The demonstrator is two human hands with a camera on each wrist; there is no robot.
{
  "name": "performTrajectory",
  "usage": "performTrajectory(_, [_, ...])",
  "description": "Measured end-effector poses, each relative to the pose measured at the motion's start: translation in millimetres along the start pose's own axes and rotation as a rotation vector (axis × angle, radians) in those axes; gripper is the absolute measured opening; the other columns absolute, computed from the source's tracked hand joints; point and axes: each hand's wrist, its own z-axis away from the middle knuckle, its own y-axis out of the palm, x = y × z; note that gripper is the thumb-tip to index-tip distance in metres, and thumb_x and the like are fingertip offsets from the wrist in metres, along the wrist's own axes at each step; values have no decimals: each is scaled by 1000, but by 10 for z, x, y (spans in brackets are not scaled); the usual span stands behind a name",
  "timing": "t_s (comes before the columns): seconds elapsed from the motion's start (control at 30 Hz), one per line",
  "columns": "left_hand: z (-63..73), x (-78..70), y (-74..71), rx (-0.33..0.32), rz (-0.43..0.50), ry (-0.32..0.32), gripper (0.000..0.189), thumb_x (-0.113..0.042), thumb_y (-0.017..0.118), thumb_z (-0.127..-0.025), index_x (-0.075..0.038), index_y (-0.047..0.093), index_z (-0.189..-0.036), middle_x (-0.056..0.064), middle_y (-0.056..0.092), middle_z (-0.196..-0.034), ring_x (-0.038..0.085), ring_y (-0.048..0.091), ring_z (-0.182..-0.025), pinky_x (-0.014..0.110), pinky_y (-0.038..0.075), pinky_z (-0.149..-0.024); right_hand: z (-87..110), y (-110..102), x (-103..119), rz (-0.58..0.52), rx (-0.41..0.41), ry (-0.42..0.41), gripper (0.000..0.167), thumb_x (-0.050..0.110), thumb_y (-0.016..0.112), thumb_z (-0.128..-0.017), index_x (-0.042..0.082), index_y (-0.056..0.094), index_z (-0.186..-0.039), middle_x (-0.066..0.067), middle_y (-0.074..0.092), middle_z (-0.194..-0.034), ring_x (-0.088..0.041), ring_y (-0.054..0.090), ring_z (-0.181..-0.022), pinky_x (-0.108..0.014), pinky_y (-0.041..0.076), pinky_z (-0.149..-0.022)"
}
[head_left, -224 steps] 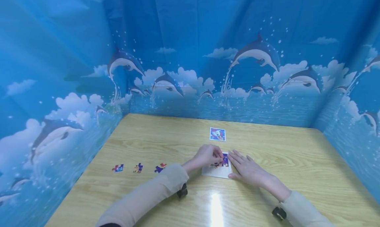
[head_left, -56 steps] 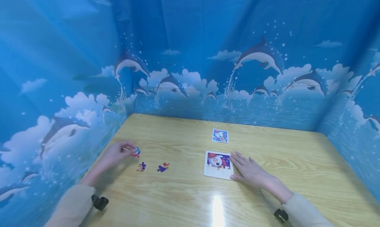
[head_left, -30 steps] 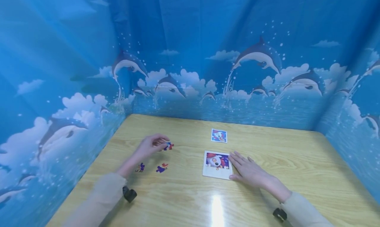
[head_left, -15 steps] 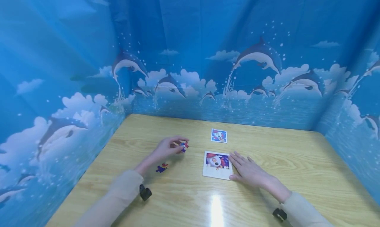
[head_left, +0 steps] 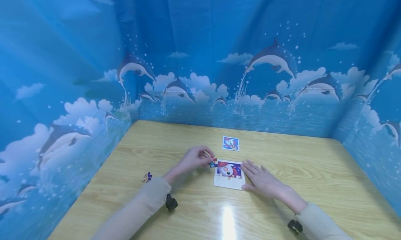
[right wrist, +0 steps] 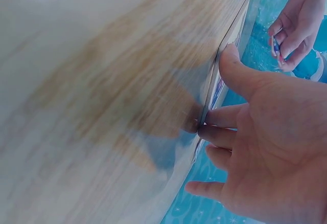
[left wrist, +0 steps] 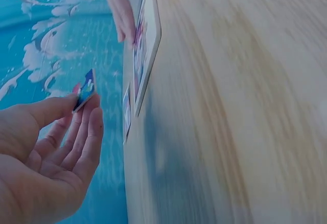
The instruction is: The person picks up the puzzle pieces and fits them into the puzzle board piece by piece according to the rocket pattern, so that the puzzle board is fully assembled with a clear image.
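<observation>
In the head view my left hand (head_left: 195, 159) pinches a blue and red jigsaw piece (head_left: 213, 164) between thumb and fingertips, at the upper left corner of a white puzzle tray (head_left: 227, 185). The left wrist view has this piece (left wrist: 86, 92) raised above the table. Joined pieces (head_left: 227, 169) with a white cartoon face fill the tray's upper part; bare white shows below them. My right hand (head_left: 263, 181) lies along the tray's right edge with straight fingers; in the right wrist view its thumb (right wrist: 231, 58) and fingers touch that edge.
A small square picture card (head_left: 230, 143) lies behind the tray, bearing a similar cartoon. One loose jigsaw piece (head_left: 147, 177) lies on the left of the wooden table (head_left: 266, 219); my left forearm hides another spot there. A dolphin-print curtain (head_left: 200, 104) surrounds the table.
My left hand has left the tray, picked up the leftmost jigsaw piece and carried it right to the tray's corner, turning it on the way. My right hand has stayed at the tray's edge.
</observation>
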Motion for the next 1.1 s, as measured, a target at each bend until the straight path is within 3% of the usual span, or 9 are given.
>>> performTrajectory(0.23, [-51, -74, 234, 39, -168, -7, 11, -13, 78, -88, -12, 72, -98, -2, 70, -88, 10, 65, -79, 26, 57, -70, 3, 1, 6, 11, -16, -24, 79, 46, 61, -98, -5, 35, -153, -25, 27, -162, -46, 24, -149, -72, 21, -114])
performTrajectory(0.4, [-46, -81, 340, 80, -211, -59, 10, -11, 80, -85, -15, 72, -91, -3, 70, -81, 12, 65, -70, 26, 56, -60, 2, 0, 15, 9, -8, -17, 80, 47, 60, -98, -5, 34, -153, -24, 26, -162, -45, 24, -149, -71, 21, -115])
performTrajectory(0.5, [-29, -90, 367, 102, -226, -91, 11, -11, 82, -84, -16, 72, -88, -4, 70, -78, 13, 65, -67, 24, 53, -55, 0, -1, 19, 8, -2, -11, 80, 47, 60, -98, -4, 34, -153, -24, 26, -162, -45, 23, -150, -71, 21, -115])
performTrajectory(0.73, [-12, -100, 390, 115, -303, -56, 13, -9, 84, -80, -15, 73, -84, -4, 68, -78, 10, 62, -69, 22, 52, -57, 6, -10, 24, 5, -2, -8, 80, 47, 60, -98, -4, 34, -153, -24, 25, -162, -45, 23, -150, -70, 20, -116])
performTrajectory(1.1, [-48, -130, 423, 107, -392, -87, 19, -7, 87, -76, -16, 74, -85, -6, 65, -74, 8, 59, -64, 19, 49, -55, -1, -18, 18, 0, 10, 1, 80, 48, 59, -99, -3, 33, -154, -24, 25, -163, -45, 22, -150, -70, 19, -116])
